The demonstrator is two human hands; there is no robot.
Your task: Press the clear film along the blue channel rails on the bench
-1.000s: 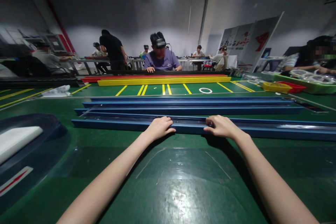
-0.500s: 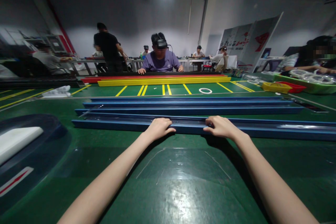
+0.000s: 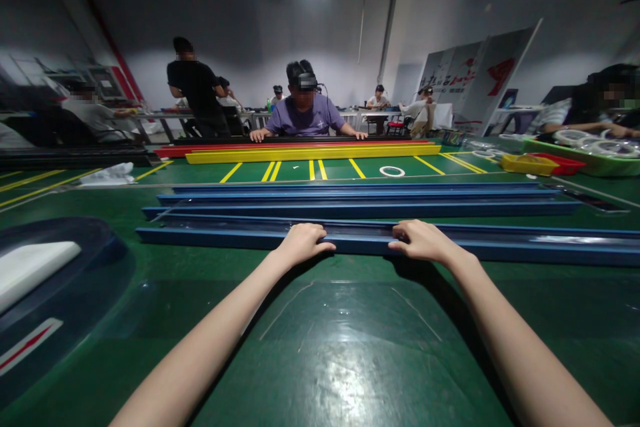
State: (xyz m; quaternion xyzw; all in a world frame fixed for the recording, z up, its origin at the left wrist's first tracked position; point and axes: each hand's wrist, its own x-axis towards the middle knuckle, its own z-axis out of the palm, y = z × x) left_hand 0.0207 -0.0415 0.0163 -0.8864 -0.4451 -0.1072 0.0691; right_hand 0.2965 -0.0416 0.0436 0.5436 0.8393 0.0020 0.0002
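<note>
Head view shows the left hand (image 3: 303,243) with its fingers curled over the top edge of the nearest blue rail (image 3: 360,245), and the right hand (image 3: 423,240) closed on the same edge a little further along. This rail lies lengthwise just in front of the other blue rails (image 3: 500,208) on the green counter (image 3: 550,307). Both hands hold near the middle, so I judge the long ends could sag or swing against the neighbour rails if it lifts, and the fingers on the thin edge could slip or be pinched.
</note>
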